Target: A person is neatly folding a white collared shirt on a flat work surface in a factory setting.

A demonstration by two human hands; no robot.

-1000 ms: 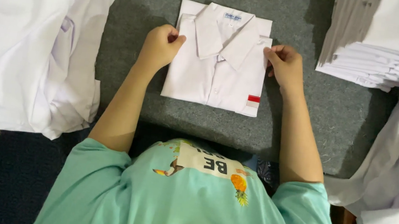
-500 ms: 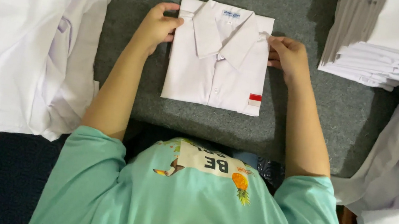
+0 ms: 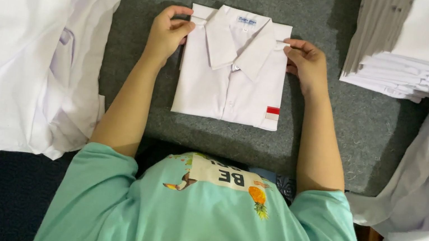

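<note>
Both hands are pinching the folded shirt (image 3: 231, 75) at its shoulders, left hand (image 3: 166, 33) and right hand (image 3: 305, 65) level, collar pointing toward the mat's (image 3: 326, 131) far edge.

Folded shirt (image 3: 231, 72) centre on mat (image 3: 322, 6); loose shirts (image 3: 21, 46) left; folded stack (image 3: 423, 50) right.

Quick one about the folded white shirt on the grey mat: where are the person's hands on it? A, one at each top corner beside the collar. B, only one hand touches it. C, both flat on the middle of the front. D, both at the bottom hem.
A: the left hand and the right hand each pinch a top corner of the folded white shirt, either side of the collar.
</note>
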